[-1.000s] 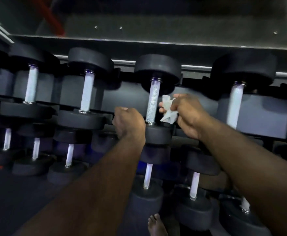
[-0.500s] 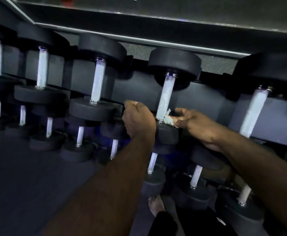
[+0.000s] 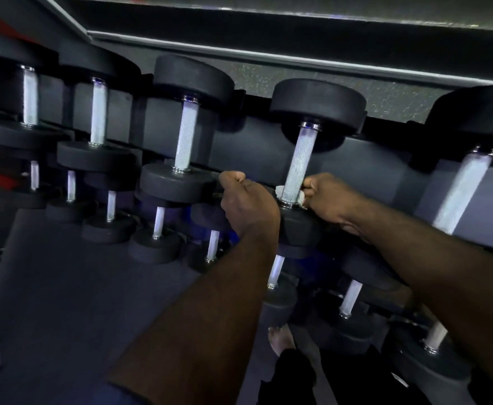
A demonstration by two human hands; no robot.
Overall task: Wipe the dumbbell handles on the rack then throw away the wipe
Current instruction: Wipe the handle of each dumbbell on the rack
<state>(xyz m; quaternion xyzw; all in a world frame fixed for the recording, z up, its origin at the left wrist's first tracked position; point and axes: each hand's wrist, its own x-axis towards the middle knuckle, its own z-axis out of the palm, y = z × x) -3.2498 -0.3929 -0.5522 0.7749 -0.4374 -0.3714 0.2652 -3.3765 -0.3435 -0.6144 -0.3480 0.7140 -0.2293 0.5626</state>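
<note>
A dark grey rack [image 3: 249,150] of several tiers fills most of the view, tilted across the frame, with a dark floor mat [image 3: 64,287] below its left half. Black round-headed dumbbells lie in a row along the top tier, each with one head at the back edge and one at the front edge. Smaller ones sit on the lower tiers.

The largest in view lies at the right end of the top tier, its pale handle [image 3: 461,191] partly cut off by the right forearm. Next to the left is the dumbbell [image 3: 318,103] being worked on, near the middle of the tier. Its knurled metal handle [image 3: 299,168] runs down to the front head [image 3: 298,226].

Both bare forearms reach up from the bottom of the frame. The left hand [image 3: 248,203] is curled into a fist at the front edge of the top tier, just left of that front head. It may be gripping the tier's edge, but what lies under the fingers is hidden, so I cannot tell.

The right hand [image 3: 331,197] is closed round the bottom of the knurled handle, just above the front head, its fingers pinching the wipe [image 3: 300,197] against the metal. The white wipe wraps the handle's base, and small bits of it show on both sides.

A bare foot [image 3: 280,340] stands on the floor below the rack.
</note>
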